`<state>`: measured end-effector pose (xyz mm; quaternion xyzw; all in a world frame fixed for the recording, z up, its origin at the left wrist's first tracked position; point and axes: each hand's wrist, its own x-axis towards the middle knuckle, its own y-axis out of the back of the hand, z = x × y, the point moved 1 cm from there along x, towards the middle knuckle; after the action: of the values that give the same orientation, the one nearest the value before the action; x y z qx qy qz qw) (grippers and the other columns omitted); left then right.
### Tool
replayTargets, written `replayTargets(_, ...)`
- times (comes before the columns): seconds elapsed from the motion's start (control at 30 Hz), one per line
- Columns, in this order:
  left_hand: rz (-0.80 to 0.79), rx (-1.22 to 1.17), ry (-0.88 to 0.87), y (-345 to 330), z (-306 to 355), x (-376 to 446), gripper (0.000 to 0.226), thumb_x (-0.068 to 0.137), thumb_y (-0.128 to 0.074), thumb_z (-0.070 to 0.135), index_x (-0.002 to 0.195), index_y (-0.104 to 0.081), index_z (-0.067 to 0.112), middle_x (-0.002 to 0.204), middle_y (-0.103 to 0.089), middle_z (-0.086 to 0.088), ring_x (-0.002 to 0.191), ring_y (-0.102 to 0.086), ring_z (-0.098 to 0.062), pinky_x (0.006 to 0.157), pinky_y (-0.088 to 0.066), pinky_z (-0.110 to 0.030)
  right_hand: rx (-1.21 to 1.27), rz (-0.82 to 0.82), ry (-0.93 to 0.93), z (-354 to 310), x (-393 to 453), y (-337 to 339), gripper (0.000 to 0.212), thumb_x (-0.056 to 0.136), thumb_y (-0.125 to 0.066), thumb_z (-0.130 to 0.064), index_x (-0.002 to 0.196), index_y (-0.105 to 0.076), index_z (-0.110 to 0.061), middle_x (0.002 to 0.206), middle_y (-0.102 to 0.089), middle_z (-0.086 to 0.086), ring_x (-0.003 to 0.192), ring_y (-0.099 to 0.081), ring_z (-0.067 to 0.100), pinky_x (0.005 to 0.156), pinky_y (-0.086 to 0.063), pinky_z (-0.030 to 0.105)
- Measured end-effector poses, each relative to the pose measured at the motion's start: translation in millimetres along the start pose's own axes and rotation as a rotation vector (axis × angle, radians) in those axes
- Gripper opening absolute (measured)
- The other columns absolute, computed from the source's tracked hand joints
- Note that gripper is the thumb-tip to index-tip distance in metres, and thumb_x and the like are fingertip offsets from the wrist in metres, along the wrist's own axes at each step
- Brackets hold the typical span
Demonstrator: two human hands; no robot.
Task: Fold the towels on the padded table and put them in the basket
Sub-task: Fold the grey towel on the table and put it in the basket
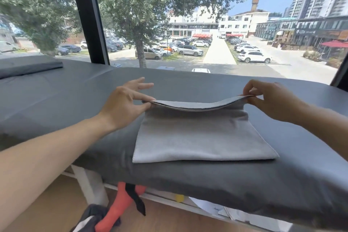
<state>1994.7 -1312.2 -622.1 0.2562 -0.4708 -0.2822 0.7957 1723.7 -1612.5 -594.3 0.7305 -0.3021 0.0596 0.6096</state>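
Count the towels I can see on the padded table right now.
2. A light grey towel lies mid-table, its far edge pinched by the left hand and right hand; a dark folded towel sits far left. Others may lie outside the frame.

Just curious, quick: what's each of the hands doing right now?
Left hand: pinching the towel's far left corner, lifted.
Right hand: pinching its far right corner, lifted.

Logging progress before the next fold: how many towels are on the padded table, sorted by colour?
Light grey towel, far corners pinched by the left hand and right hand: 1
Dark grey folded towel, far left on the padded table: 1
Total: 2
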Motion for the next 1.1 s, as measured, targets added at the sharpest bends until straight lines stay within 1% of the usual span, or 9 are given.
replayTargets(0.07, 0.007, -0.037, -0.063, 1, 4, -22, 0.023, 0.083, -0.082, 0.009, 0.096, -0.083, 0.028, 0.129, -0.067, 0.013, 0.139, -0.048, -0.007, 0.121, -0.033, -0.039, -0.051, 0.012, 0.11, -6, -25, 6, 0.008, 0.094, -0.064, -0.031, 0.099, -0.065, -0.025, 0.105, -0.077, -0.007, 0.056, -0.056, -0.003, 0.057, -0.039, 0.023)
replayTargets(0.13, 0.01, -0.057, -0.104, 0, 11, -43, 0.022, 0.082, -0.083, 0.01, 0.096, -0.082, 0.027, 0.126, -0.068, 0.014, 0.138, -0.05, -0.007, 0.12, -0.034, -0.04, -0.063, 0.006, 0.123, -6, -46, 9, 0.024, 0.093, -0.058, -0.037, 0.11, -0.072, -0.029, 0.109, -0.076, -0.012, 0.071, -0.058, -0.006, 0.061, -0.039, 0.022)
replayTargets(0.23, 0.005, -0.065, -0.125, 0, 20, -66, 0.013, 0.083, -0.08, 0.026, 0.096, -0.082, 0.027, 0.126, -0.068, 0.016, 0.138, -0.049, -0.005, 0.12, -0.034, -0.037, -0.077, -0.006, 0.108, -5, -73, 11, 0.034, 0.095, -0.05, -0.049, 0.118, -0.074, -0.038, 0.124, -0.07, -0.013, 0.097, -0.064, 0.007, 0.078, -0.044, 0.024)
replayTargets(0.33, -0.007, -0.047, -0.148, 2, 21, -82, 0.019, 0.085, -0.074, 0.042, 0.098, -0.081, 0.029, 0.127, -0.067, 0.017, 0.138, -0.049, -0.004, 0.119, -0.035, -0.036, -0.083, -0.061, 0.112, -3, -93, 7, 0.044, 0.095, -0.039, -0.063, 0.119, -0.071, -0.045, 0.128, -0.068, -0.014, 0.106, -0.069, 0.011, 0.086, -0.053, 0.028)
replayTargets(0.53, 0.017, -0.007, -0.201, 5, 26, -99, 0.026, 0.088, -0.065, 0.043, 0.1, -0.081, 0.027, 0.13, -0.066, 0.012, 0.14, -0.048, -0.009, 0.12, -0.032, -0.032, -0.088, 0.002, 0.214, -9, -115, 0, 0.039, 0.095, -0.046, -0.053, 0.114, -0.076, -0.037, 0.122, -0.069, -0.022, 0.127, -0.057, 0.002, 0.099, -0.048, 0.029)
replayTargets(0.77, -0.152, -0.07, -0.202, -9, 17, -124, 0.033, 0.092, -0.063, 0.037, 0.118, -0.074, 0.019, 0.129, -0.068, 0.008, 0.13, -0.057, -0.004, 0.116, -0.038, -0.026, -0.014, -0.121, 0.165, -8, -130, -4, 0.04, 0.093, -0.045, -0.059, 0.124, -0.068, -0.046, 0.129, -0.062, -0.028, 0.127, -0.053, -0.008, 0.111, -0.04, 0.024)
replayTargets(0.97, -0.135, -0.053, -0.158, -3, 23, -122, 0.039, 0.088, -0.066, 0.048, 0.112, -0.078, 0.019, 0.121, -0.071, 0.01, 0.122, -0.061, 0.003, 0.108, -0.044, -0.019, 0.017, -0.203, 0.138, -16, -115, 11, 0.05, 0.089, -0.041, -0.076, 0.112, -0.074, -0.047, 0.118, -0.065, -0.034, 0.116, -0.057, -0.015, 0.103, -0.044, 0.016)
replayTargets(1.07, -0.05, -0.095, -0.098, 2, 34, -104, 0.037, 0.09, -0.066, 0.051, 0.106, -0.08, 0.021, 0.115, -0.073, 0.012, 0.117, -0.063, 0.006, 0.105, -0.046, -0.017, 0.053, -0.1, 0.098, -31, -91, 17, 0.044, 0.092, -0.045, -0.065, 0.109, -0.077, -0.04, 0.114, -0.065, -0.03, 0.111, -0.062, -0.007, 0.086, -0.041, -0.001)
replayTargets(1.1, -0.027, -0.111, -0.053, 0, 39, -93, 0.032, 0.092, -0.067, 0.047, 0.107, -0.079, 0.021, 0.117, -0.073, 0.013, 0.117, -0.062, 0.007, 0.106, -0.045, -0.016, 0.049, -0.073, 0.082, -37, -79, 16, 0.04, 0.092, -0.049, -0.058, 0.112, -0.076, -0.038, 0.116, -0.065, -0.029, 0.112, -0.062, -0.005, 0.084, -0.039, -0.002)
